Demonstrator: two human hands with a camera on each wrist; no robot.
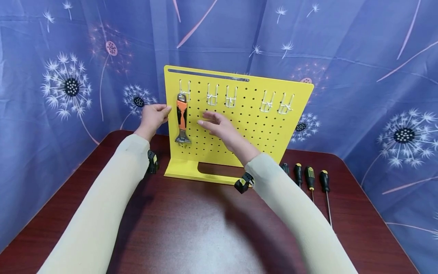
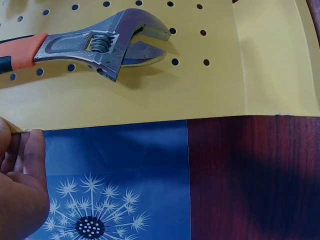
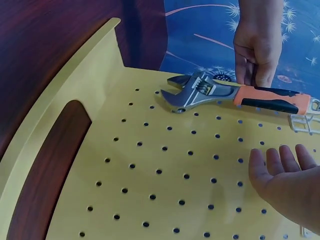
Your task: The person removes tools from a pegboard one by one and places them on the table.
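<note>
A yellow pegboard (image 1: 253, 131) stands upright on the table. At its left side, an adjustable wrench (image 1: 182, 118) with an orange and black handle hangs from a wire hook (image 1: 185, 88), jaw end down. My left hand (image 1: 154, 117) pinches the board's left edge beside the wrench handle; the left wrist view shows the fingers (image 2: 35, 155) at that edge. To the right of the wrench, my right hand (image 1: 220, 127) is held before the board with its fingers extended. In the right wrist view this hand (image 3: 287, 187) holds nothing and is apart from the wrench.
More wire hooks (image 1: 230, 99) are mounted along the board's upper part. Several screwdrivers (image 1: 309, 178) lie on the dark red-brown table (image 1: 191, 228) at the right, partly behind my right sleeve. A blue dandelion-print curtain (image 1: 219, 34) surrounds the table's back and sides.
</note>
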